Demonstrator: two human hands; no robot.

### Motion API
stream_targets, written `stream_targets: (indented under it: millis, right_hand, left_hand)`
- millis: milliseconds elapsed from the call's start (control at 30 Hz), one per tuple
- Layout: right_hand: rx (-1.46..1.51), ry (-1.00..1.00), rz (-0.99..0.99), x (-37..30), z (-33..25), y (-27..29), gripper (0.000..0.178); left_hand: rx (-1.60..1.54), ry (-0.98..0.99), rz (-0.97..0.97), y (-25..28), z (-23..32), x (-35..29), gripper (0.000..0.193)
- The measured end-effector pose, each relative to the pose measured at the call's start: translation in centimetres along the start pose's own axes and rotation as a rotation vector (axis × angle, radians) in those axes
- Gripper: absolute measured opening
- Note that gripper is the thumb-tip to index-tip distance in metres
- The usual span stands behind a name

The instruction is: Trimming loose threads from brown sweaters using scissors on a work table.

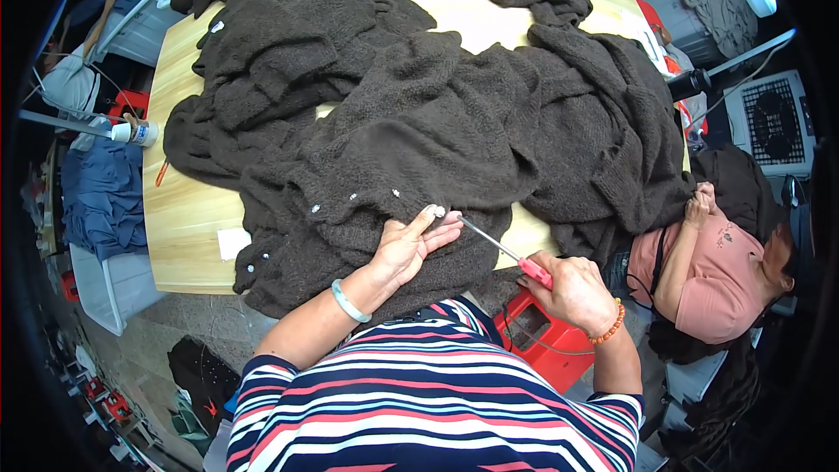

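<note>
A dark brown fuzzy knit garment (pixel 419 157) is heaped in folds in front of me, with small shiny buttons (pixel 353 197) in a row near its close edge. My left hand (pixel 404 249) pinches that edge, the thumb beside a shiny button and the fingertips under the fabric. In the fist of my right hand (pixel 574 293) is a hand tool (pixel 535 272) with a red handle and a long thin metal shaft. Its tip points left and reaches my left fingertips. Whether the tip is in the fabric is too small to tell.
More dark brown knits cover the pale wooden table (pixel 197 218). An orange-handled item (pixel 162 173) and a white paper (pixel 232 243) lie on its left side. A red stool (pixel 552 345) stands below the right edge. Another person in pink (pixel 725 275) handles dark fabric at the right.
</note>
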State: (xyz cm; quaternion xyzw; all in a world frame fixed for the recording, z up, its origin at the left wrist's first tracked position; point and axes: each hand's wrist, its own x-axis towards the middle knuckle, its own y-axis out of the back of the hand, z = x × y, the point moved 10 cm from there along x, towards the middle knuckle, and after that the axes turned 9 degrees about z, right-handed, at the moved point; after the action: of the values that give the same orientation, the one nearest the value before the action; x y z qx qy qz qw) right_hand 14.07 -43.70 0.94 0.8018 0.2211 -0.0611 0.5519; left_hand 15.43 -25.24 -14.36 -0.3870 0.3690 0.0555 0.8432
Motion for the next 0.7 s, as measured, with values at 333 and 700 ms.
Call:
stream_targets:
  millis: [333,700]
  right_hand:
    - [0.078,0.126,-0.054,1.0,-2.4,-0.9,0.024]
    - [0.048,0.201,-0.073,3.5,-4.6,-0.7,0.025]
  left_hand:
    - [0.058,-0.041,-0.045,-0.1,-0.7,0.0,0.026]
    - [0.153,-0.025,0.008,0.3,-1.8,-0.5,0.024]
